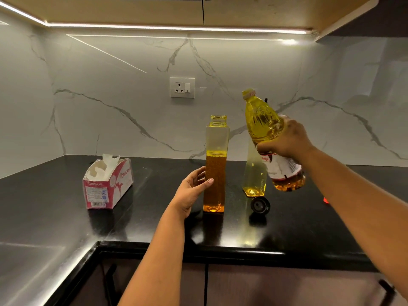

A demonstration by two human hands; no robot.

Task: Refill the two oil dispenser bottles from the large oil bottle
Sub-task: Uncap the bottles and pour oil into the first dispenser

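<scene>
Held aloft over the right part of the glossy black stone bench [141,219]: a large clear plastic oil bottle [268,138] full of yellow oil, red-and-white label low on its body, neck tilted up and slightly left, mouth uncapped. Gripped around the middle by the right hand [287,140], fingers curled over the body above the label.

Standing upright near the middle of the bench: a tall square clear dispenser bottle [215,168], open at the top, amber oil up to roughly two thirds. Steadied by the left hand [194,188], thumb across the near face, fingers wrapped around the left side.

Just right of it and a little farther back, partly hidden behind the large bottle: a second clear dispenser bottle [254,173], upright, only a shallow layer of yellow oil at the bottom. Lying just in front of that bottle's base: a round black cap [260,205].

Farther left on the bench, well apart from the bottles: an opened red-and-white cardboard tissue box [108,184], white tissue sticking out of the top. On the white marbled wall behind: a white socket plate [182,87].
</scene>
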